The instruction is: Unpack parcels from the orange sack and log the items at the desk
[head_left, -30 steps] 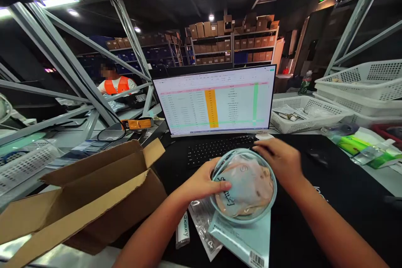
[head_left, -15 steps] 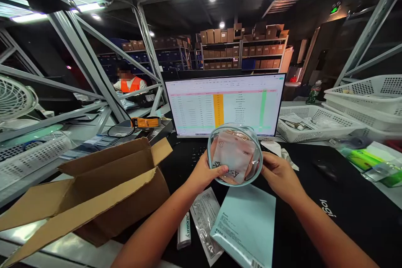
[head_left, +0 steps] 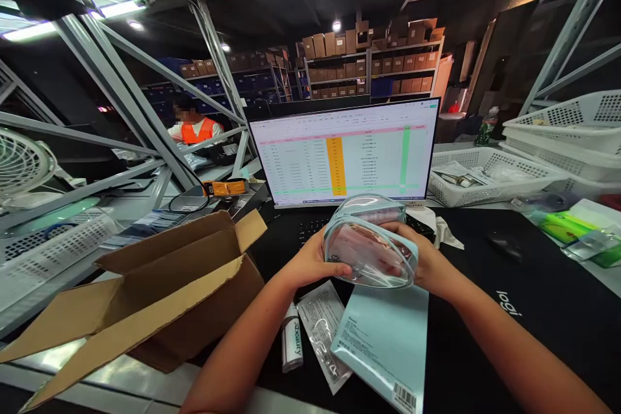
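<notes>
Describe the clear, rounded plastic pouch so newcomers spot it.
Find the wide, lit flat-screen monitor. In front of it, the left hand holds the pouch. Unlike the flat, opaque, pale blue packet below, it is rounded, transparent and edged in blue.

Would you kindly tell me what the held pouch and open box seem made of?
The pouch looks like clear, glossy plastic with pale-blue edging: it is see-through and catches bright highlights. The open box appears to be matte brown cardboard, probably corrugated, given its folded creases and rough edges.
</notes>
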The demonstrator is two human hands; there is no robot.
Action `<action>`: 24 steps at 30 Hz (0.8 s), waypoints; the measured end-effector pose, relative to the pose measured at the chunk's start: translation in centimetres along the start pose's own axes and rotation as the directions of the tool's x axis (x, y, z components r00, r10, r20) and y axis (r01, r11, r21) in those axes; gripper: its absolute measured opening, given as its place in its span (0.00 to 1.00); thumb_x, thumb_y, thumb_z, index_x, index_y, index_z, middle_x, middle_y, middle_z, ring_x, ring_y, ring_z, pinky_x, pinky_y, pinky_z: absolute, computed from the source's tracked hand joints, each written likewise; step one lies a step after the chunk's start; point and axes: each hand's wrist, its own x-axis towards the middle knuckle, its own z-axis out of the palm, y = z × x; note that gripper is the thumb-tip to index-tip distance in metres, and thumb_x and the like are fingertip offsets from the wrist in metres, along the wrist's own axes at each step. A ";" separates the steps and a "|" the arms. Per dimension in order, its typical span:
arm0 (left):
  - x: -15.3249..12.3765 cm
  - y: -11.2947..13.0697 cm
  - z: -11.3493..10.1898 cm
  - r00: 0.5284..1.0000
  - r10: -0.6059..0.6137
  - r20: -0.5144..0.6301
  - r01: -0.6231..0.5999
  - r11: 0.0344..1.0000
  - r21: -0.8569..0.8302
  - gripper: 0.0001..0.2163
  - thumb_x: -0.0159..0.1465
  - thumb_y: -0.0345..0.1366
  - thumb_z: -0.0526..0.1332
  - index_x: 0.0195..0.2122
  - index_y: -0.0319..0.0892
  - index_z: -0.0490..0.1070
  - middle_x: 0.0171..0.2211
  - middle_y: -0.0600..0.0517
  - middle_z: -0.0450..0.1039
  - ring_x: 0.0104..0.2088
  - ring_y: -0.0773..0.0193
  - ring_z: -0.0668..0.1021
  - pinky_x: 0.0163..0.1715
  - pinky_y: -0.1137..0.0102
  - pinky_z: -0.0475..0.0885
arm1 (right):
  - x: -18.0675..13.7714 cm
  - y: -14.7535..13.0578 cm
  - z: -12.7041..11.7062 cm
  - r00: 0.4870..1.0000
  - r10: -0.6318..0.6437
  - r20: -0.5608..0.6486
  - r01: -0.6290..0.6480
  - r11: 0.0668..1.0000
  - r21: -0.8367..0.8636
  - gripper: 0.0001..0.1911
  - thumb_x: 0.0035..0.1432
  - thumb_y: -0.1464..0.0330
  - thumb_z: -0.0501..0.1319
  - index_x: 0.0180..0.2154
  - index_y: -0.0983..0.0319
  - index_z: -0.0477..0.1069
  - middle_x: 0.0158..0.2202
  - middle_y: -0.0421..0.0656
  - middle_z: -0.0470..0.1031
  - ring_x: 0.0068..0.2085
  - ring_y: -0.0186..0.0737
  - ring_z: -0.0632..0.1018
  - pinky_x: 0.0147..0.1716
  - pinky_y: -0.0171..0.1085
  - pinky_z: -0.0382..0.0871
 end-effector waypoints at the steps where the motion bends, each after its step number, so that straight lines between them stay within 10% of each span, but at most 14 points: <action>1: 0.1 0.0 0.0 1.000 -0.011 0.024 0.011 1.000 -0.013 0.32 0.49 0.45 0.77 0.53 0.38 0.73 0.47 0.41 0.78 0.53 0.47 0.76 0.56 0.57 0.69 | -0.1 -0.1 -0.1 0.999 -0.011 0.039 0.011 1.000 -0.010 0.33 0.53 0.56 0.70 0.56 0.62 0.68 0.54 0.53 0.76 0.50 0.49 0.79 0.47 0.42 0.76; 5: 0.3 -0.4 -0.1 0.994 -0.043 0.098 0.053 0.994 -0.094 0.29 0.49 0.42 0.77 0.51 0.39 0.74 0.43 0.43 0.80 0.50 0.48 0.78 0.54 0.57 0.71 | -0.3 -0.7 -0.1 0.971 -0.092 0.221 0.100 0.995 -0.022 0.29 0.61 0.64 0.66 0.62 0.58 0.65 0.61 0.50 0.71 0.58 0.45 0.75 0.58 0.41 0.70; 9: 0.3 -1.0 -0.3 0.995 -0.081 0.065 0.089 0.988 -0.125 0.30 0.49 0.41 0.78 0.52 0.38 0.74 0.44 0.41 0.80 0.50 0.47 0.79 0.55 0.56 0.71 | -0.1 -0.5 0.4 0.971 -0.183 0.153 0.189 0.982 -0.022 0.26 0.65 0.68 0.61 0.63 0.57 0.65 0.63 0.48 0.69 0.62 0.43 0.71 0.63 0.42 0.64; 17: 0.4 -0.9 1.5 0.998 -0.026 0.059 0.026 1.000 0.012 0.40 0.52 0.44 0.76 0.64 0.41 0.65 0.56 0.39 0.74 0.58 0.44 0.74 0.58 0.56 0.68 | 0.2 1.4 0.5 0.997 -0.022 -0.071 0.017 0.997 -0.082 0.07 0.53 0.66 0.66 0.32 0.62 0.79 0.33 0.41 0.81 0.35 0.47 0.81 0.35 0.39 0.74; 24: 0.7 -0.9 3.0 0.990 -0.117 -0.084 0.103 0.982 -0.160 0.40 0.49 0.49 0.76 0.61 0.40 0.69 0.56 0.42 0.74 0.57 0.44 0.74 0.53 0.58 0.71 | 0.2 1.5 0.8 0.976 0.152 -0.153 -0.143 0.988 0.064 0.11 0.51 0.62 0.66 0.32 0.64 0.79 0.32 0.42 0.80 0.36 0.48 0.79 0.35 0.40 0.74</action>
